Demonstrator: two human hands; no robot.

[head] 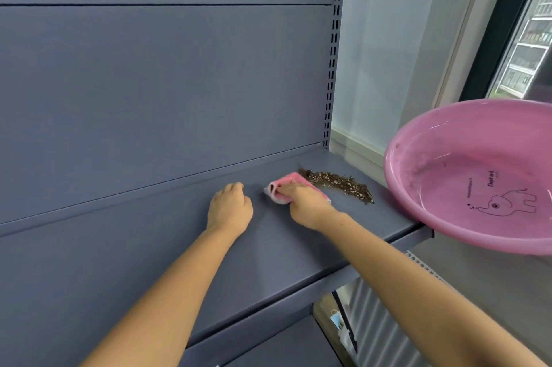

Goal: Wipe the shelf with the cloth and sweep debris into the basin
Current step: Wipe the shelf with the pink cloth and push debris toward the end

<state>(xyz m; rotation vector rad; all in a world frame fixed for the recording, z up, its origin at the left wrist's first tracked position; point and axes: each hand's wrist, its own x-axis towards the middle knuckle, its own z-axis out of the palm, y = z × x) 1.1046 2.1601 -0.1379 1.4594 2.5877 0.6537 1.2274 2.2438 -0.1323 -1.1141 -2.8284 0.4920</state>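
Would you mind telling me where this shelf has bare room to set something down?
The shelf is bare left of the left hand and along its front edge. It is crowded at the right end, where the right hand grips the cloth behind the debris, beside the basin.

The shelf (167, 247) looks like painted metal, blue-grey, matt and smooth, and the back panel (164, 82) has the same finish. The slotted upright (334, 47) is metal in the same paint. The cloth (279, 191) is soft pink fabric with a fuzzy nap and a paler underside. The debris (339, 184) is dry, coarse and crumbly, brown with pale flecks. The basin (466, 175) is pink plastic, smooth and glossy, with a dull smear inside.
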